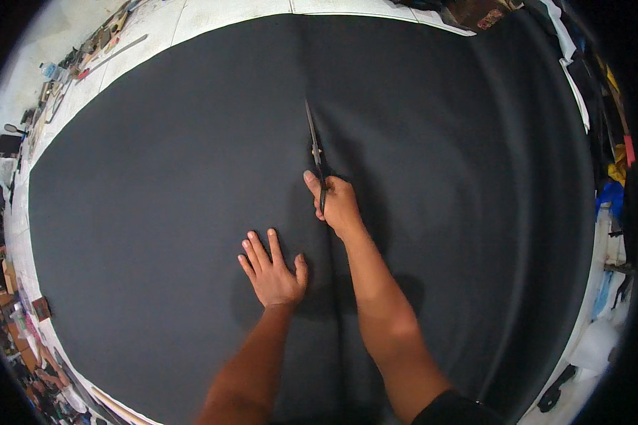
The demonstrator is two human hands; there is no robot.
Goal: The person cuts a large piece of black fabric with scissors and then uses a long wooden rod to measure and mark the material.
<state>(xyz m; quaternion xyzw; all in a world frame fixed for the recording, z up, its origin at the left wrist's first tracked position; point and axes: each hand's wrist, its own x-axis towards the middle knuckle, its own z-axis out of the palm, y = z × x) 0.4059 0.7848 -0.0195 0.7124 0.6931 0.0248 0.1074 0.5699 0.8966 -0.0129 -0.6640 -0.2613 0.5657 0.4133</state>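
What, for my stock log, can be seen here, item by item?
Sheet: one, black, spread across the middle
Scissors: one, grey and black, upper centre
White surface: one, white, around the sheet
Bottle: one, clear and blue, upper left
Strip: one, grey, upper left
Block: one, brown, lower left
Brown object: one, brown, top right
Clutter: uncountable, mixed colours, outer edges
Sleeve: one, black, lower right
Left hand: one, bare, palm down on sheet
Right hand: one, bare, gripping scissors
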